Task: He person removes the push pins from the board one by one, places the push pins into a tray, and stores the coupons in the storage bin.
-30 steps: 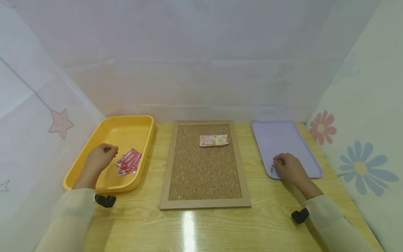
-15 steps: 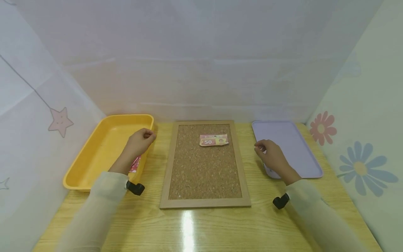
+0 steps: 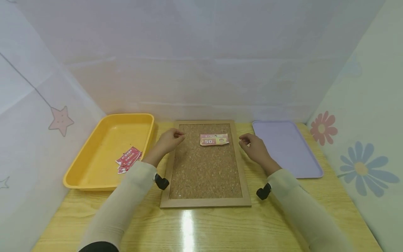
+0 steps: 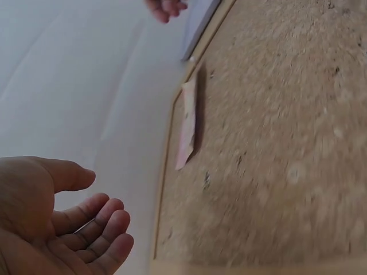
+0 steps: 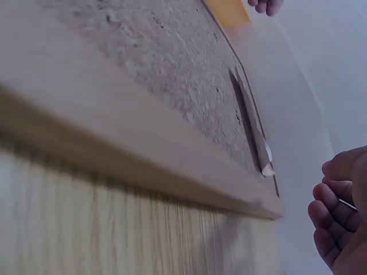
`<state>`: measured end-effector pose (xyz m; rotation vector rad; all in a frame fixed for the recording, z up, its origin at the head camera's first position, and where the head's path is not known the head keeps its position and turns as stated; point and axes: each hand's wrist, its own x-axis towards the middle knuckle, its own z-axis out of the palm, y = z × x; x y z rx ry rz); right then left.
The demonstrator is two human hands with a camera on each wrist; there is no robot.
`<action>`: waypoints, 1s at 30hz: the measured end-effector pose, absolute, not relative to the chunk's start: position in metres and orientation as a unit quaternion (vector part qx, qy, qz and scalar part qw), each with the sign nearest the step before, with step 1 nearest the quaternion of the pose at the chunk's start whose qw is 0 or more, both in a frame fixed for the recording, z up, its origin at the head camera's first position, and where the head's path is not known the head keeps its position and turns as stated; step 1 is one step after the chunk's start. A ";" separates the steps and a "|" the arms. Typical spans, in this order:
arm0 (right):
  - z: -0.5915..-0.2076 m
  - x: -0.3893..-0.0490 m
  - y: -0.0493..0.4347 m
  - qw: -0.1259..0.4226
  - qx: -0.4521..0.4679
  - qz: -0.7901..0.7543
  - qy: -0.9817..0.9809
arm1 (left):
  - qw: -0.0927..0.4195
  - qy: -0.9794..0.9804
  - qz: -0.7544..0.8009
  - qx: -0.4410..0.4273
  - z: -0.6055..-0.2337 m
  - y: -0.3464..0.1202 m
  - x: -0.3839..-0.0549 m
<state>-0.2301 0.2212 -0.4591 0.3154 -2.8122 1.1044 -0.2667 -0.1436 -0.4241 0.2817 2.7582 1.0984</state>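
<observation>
A pink-and-yellow coupon (image 3: 214,139) marked 50 lies on the upper right of the framed corkboard (image 3: 204,171), a small dark spot near its top edge. Its edges lift off the cork in the left wrist view. My left hand (image 3: 171,140) hovers over the board's left side, left of the coupon. In the left wrist view, its thumb stands apart from loosely bent fingers, with nothing between them. Just right of the board's frame is my right hand (image 3: 253,147). Its fingers are loosely bent, thumb close to the index finger (image 5: 325,195), and I see nothing held.
A yellow tray (image 3: 108,150) on the left contains several red coupons (image 3: 128,157). On the right lies a flat lilac tray (image 3: 288,143), its near left corner hidden by my right arm. A pale curtain backs the wooden table (image 3: 207,231).
My left hand has moved right, from inside the yellow tray to over the board. My right hand has moved left from the lilac tray, where small metallic pieces showed. The coupon on the board stays put.
</observation>
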 end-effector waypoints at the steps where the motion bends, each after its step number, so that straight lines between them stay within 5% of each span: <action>1: -0.460 -0.233 0.217 0.049 0.099 0.367 -0.924 | 0.084 0.922 0.366 0.095 -0.429 -0.137 -0.270; 9: -0.460 -0.253 0.185 0.016 0.079 0.390 -0.918 | 0.118 0.897 0.411 0.116 -0.461 -0.099 -0.292; 19: -0.468 -0.272 0.162 -0.005 0.080 0.406 -0.910 | 0.086 0.909 0.397 0.097 -0.480 -0.078 -0.307; 30: -0.480 -0.279 0.146 -0.028 0.089 0.397 -0.913 | 0.114 0.899 0.420 0.047 -0.494 -0.066 -0.310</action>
